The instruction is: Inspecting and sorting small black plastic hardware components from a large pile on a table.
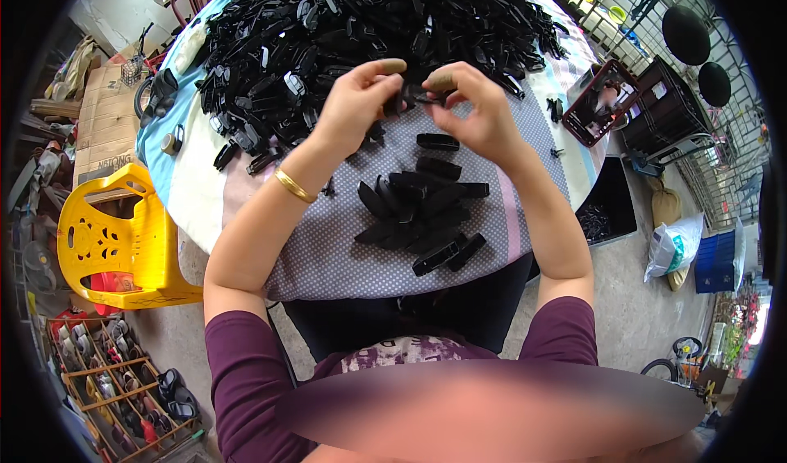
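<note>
Over the far half of the table, my left hand (358,106) pinches a small dark piece between thumb and fingers. My right hand (479,111), close beside it, pinches a black plastic piece (424,97) whose exact kind I cannot make out. Tan finger covers show on a finger of each hand. Just beyond both hands rises a large heap of glossy black plastic pieces (279,33). Nearer me lies a smaller pile of long, curved black pieces (422,205), with one single black piece (438,142) below my right hand.
A patterned cloth covers the round table (328,258). On its right side a phone (602,102) leans upright with a lit screen. At left stands a yellow plastic chair (119,242), with a shoe rack (119,381) below it. A black crate (664,106) stands beyond the phone.
</note>
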{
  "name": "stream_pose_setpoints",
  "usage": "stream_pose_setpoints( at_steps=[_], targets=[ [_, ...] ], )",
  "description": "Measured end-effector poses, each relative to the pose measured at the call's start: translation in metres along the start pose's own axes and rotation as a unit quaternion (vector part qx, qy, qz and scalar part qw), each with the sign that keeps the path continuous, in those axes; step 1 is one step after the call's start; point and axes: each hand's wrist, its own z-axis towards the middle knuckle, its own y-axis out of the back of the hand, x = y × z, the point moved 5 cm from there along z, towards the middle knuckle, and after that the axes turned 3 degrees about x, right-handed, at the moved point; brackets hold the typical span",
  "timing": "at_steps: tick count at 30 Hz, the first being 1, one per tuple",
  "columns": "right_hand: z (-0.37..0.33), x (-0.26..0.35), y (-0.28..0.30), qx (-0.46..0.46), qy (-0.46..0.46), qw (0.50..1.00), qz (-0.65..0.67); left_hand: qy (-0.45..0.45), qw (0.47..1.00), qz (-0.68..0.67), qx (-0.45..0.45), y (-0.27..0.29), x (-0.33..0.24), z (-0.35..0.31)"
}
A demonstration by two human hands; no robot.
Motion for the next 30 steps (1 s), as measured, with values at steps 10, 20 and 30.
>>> stream_pose_setpoints(
  at_steps=[10, 20, 30],
  targets=[
    [-0.008, 0.024, -0.026, -0.041, 0.203, 0.969, -0.135, 0.019, 0.987, -0.154, -0.05, -0.017, -0.006, -0.027],
    [-0.005, -0.012, -0.006, -0.08, -0.078, 0.988, 0.105, -0.039, 0.958, -0.223, 0.175, -0.038, -0.024, -0.03],
    [-0.007, -0.009, -0.006, -0.095, 0.001, 0.993, 0.069, -0.169, 0.959, 0.224, 0.03, -0.021, -0.037, -0.028]
  ],
)
